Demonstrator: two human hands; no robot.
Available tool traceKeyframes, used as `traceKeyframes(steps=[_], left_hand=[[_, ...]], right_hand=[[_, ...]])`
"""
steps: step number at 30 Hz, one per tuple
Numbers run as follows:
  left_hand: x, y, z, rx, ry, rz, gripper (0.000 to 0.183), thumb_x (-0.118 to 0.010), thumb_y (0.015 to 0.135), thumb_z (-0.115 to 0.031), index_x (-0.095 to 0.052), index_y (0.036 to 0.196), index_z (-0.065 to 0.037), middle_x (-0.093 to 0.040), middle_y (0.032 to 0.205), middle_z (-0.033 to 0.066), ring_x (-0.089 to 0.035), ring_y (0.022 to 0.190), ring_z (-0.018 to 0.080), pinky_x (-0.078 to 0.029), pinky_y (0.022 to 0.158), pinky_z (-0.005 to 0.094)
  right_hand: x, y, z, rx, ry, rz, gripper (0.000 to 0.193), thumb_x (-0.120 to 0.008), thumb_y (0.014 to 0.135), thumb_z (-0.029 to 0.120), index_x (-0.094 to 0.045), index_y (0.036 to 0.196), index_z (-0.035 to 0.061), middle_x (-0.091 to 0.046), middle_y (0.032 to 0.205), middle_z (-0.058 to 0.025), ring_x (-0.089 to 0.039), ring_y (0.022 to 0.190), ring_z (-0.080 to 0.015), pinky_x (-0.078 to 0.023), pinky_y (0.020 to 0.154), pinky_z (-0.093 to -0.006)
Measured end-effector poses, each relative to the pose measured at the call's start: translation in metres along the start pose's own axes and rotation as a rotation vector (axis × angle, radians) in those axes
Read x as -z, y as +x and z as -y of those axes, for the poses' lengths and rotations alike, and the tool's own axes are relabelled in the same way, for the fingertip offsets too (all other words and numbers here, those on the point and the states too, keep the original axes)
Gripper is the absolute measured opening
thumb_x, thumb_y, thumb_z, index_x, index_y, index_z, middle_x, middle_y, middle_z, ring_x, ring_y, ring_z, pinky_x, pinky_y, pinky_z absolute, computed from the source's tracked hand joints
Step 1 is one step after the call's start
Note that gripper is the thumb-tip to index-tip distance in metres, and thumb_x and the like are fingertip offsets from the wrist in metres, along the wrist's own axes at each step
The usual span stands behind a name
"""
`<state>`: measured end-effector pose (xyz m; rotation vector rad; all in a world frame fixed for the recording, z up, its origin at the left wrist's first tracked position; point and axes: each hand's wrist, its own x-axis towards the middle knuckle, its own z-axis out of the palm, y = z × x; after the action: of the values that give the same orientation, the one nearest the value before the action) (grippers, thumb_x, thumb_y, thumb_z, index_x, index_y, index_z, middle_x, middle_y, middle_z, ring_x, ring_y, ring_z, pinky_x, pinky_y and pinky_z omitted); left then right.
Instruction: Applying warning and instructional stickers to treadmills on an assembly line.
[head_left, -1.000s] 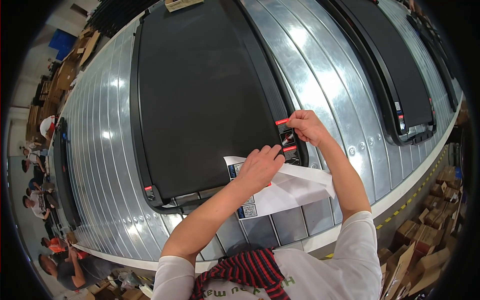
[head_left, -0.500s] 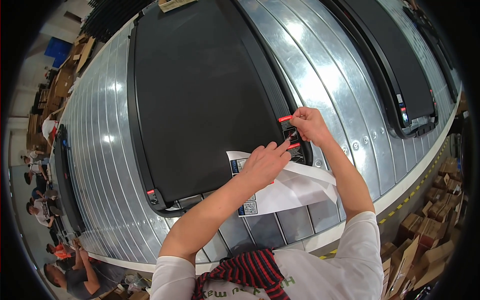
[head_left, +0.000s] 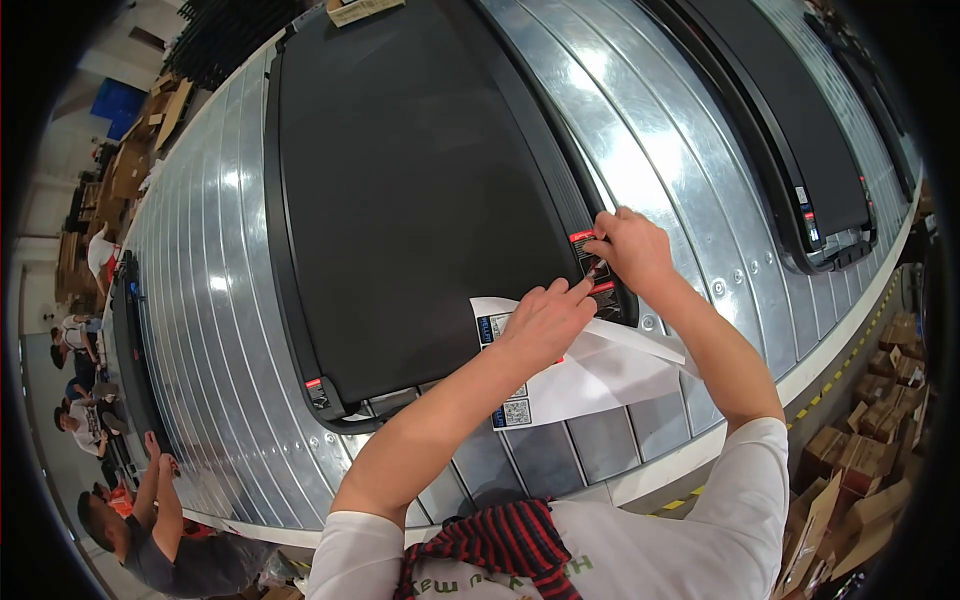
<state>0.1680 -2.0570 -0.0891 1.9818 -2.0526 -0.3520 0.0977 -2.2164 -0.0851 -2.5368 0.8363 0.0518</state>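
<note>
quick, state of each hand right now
Left hand: partly curled over the white label sheet; grip hidden.
Right hand: fingers curled at the red-and-black label; pinch can't be told.

1. We look down from the wearer's [head_left: 650,530] head, through the left of two wide fisheye cameras worn side by side.
2. We face forward and steeply downward: the striped scarf [head_left: 485,550] sits at our lower edge, and the bare forearms [head_left: 725,345] reach up the frame.
3. We are close in, with the left hand [head_left: 548,322] and right hand [head_left: 634,250] at arm's length, right of centre; the black panel [head_left: 420,200] runs away toward our top edge.
4. We take in far more at the rim: distant co-workers [head_left: 165,520] tipped sideways at left, cardboard boxes [head_left: 865,455] at right, metal slats [head_left: 215,350] bowing.
</note>
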Motion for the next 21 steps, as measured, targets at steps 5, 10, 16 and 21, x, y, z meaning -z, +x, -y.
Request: traceKeyframes(steps=[5,10,16,21], left_hand=[[-0.002,-0.007,0.001,0.029,-0.018,-0.034,0.015,-0.055,0.063,-0.002,-0.050,0.077,-0.004,-0.049,0.107,0.0072,-0.049,0.083,0.0211,-0.042,0.068,0.0327],[0.065,-0.064,-0.021,0.101,-0.049,0.111,0.023,-0.060,0.064,-0.006,-0.048,0.083,-0.006,-0.055,0.083,0.0072,-0.054,0.077,0.0244,-0.043,0.067,0.0355],[0.127,-0.186,-0.030,0.575,-0.965,-0.336,0.025,-0.055,0.080,-0.010,-0.051,0.103,0.000,-0.059,0.099,0.0070,-0.055,0.087,0.0119,-0.044,0.075,0.0258],[0.126,-0.289,-0.043,0.695,-1.418,-0.860,0.033,-0.055,0.083,-0.015,-0.050,0.111,0.002,-0.055,0.106,0.0068,-0.051,0.094,0.0133,-0.039,0.083,0.0273]], right_hand=[[-0.026,0.007,-0.029,0.041,0.006,-0.197,0.093,-0.075,0.053,0.042,-0.031,0.126,0.0047,-0.040,0.123,-0.0164,-0.040,0.111,-0.0324,-0.037,0.089,-0.0407],[-0.053,0.021,-0.045,0.014,0.301,-0.262,0.091,-0.071,0.058,0.050,-0.035,0.124,0.0003,-0.042,0.121,-0.0190,-0.039,0.112,-0.0325,-0.035,0.090,-0.0406],[-0.090,0.025,-0.067,-0.238,0.438,-0.440,0.070,-0.060,0.070,0.050,-0.047,0.113,-0.0048,-0.053,0.106,-0.0237,-0.051,0.098,-0.0349,-0.039,0.084,-0.0387],[-0.052,-0.060,0.045,0.011,0.482,-0.590,0.034,-0.055,0.081,0.024,-0.052,0.104,-0.0002,-0.055,0.097,-0.0142,-0.052,0.092,-0.0225,-0.040,0.077,-0.0308]])
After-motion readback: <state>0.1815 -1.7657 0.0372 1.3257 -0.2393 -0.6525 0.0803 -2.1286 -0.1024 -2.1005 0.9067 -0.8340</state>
